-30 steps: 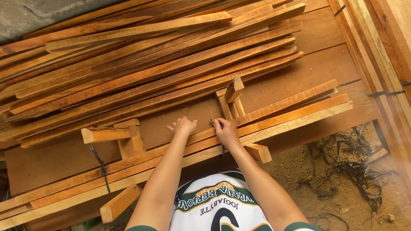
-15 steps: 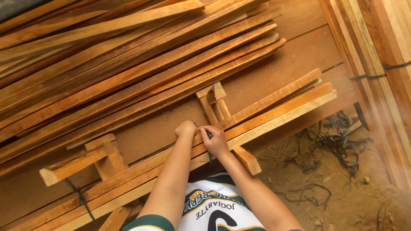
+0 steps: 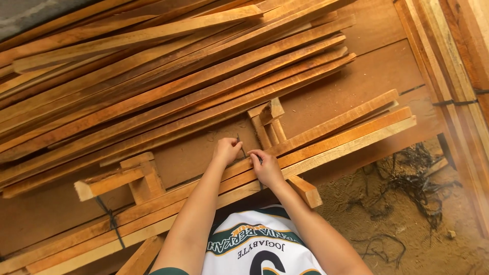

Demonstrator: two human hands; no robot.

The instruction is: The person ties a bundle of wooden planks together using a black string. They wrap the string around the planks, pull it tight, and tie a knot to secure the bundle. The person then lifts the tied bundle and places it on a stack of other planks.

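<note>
A thin dark strap (image 3: 239, 144) was pinched by the left hand (image 3: 225, 151) and by the right hand (image 3: 266, 168), over the bundle of wooden slats (image 3: 326, 137) on the brown board (image 3: 367, 81). One tie (image 3: 113, 223) was already closed at the left; this one seemed unfinished.

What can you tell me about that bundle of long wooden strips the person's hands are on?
The bundle of strips is several long, pale orange-brown sawn slats lying side by side, running diagonally across a brown board. A dark tie wraps its left part. It rests on short wooden blocks. The left hand and right hand rest on its middle, pinching a thin dark strand.
</note>
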